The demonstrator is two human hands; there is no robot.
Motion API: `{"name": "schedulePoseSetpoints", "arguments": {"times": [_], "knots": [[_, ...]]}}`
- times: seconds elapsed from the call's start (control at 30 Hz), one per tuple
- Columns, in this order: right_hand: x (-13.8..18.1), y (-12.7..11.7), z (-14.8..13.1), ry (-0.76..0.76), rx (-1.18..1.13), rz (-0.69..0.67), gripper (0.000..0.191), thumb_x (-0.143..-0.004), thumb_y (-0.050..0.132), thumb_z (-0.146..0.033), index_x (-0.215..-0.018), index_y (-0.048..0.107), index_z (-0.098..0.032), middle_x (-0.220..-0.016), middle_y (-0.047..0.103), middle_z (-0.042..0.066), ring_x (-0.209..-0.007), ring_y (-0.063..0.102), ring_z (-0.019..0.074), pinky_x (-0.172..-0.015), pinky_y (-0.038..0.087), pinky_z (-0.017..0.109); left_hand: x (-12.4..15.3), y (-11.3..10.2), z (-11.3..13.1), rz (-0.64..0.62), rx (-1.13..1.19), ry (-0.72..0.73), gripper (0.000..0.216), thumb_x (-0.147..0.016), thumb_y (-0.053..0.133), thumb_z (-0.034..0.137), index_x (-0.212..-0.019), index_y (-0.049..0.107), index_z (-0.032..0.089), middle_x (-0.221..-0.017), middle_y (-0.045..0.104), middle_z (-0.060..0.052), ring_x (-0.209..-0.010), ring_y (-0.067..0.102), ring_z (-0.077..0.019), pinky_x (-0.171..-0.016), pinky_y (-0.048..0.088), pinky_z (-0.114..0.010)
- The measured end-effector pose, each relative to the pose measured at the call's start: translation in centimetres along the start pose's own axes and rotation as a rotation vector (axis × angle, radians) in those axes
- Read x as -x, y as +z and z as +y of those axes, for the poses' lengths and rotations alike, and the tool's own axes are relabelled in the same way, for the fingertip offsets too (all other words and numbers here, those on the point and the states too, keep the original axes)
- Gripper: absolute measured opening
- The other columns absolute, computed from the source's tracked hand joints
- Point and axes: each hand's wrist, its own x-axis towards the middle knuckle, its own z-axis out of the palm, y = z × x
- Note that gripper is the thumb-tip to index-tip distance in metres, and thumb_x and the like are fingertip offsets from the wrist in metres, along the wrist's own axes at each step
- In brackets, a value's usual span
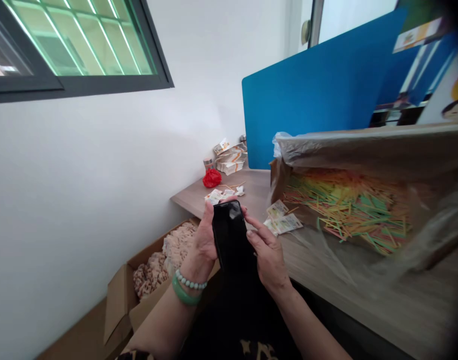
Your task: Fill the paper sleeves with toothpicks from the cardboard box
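- done so far: the black phone [232, 237] is lifted into both hands, in the lower middle of the frame, its dark face turned up toward the wearer.
- left hand [206, 239]: curled around the phone's left side, thumb along the edge, the other fingers mostly hidden behind it, so it seems to bear the weight.
- right hand [269, 257]: at the phone's right edge, thumb and forefinger close together there; whether they grip or only touch, i cannot tell.
- left to do: the screen looks black with a pale reflection and shows no readable content, so the handling appears to be under way, not finished.
- edges: the table [364, 305] runs from mid-frame to the lower right; its near edge passes close to the right forearm.
- a plastic-lined box [278, 176] of coloured sticks [364, 207] crowds the right, with printed cards [283, 220] just beside the right hand.
- an open carton [116, 295] lies beneath the left forearm; open room is mostly above the phone, before the white wall [82, 165].
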Motion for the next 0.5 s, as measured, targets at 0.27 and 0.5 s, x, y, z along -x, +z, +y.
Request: {"name": "schedulePoseSetpoints", "arguments": {"times": [0.27,0.5], "knots": [[-0.8,-0.7,1.0,-0.058,0.089,0.060,0.026,-0.083,0.067,-0.030,-0.107,0.076,-0.027,-0.122,0.073,0.003,-0.123,0.062,0.0247,-0.112,0.042,0.048,-1.2,-2.1,-2.1,0.041,0.096,-0.048,0.064,-0.089,0.049,0.067,-0.129,0.061,0.019,-0.111,0.072,-0.011,-0.105,0.068,-0.0289,-0.098,0.051,-0.048],[-1.3,-0.4,2.2,-0.031,0.155,0.104,0.020,-0.079,0.069,-0.032,-0.096,0.077,-0.025,-0.111,0.076,0.005,-0.110,0.068,0.0247,-0.100,0.051,0.045,-1.7,-4.5,-2.4,0.082,0.114,-0.080,0.063,-0.089,0.047,0.068,-0.129,0.061,0.022,-0.114,0.071,-0.011,-0.104,0.068,-0.0307,-0.094,0.053,-0.050]]}}
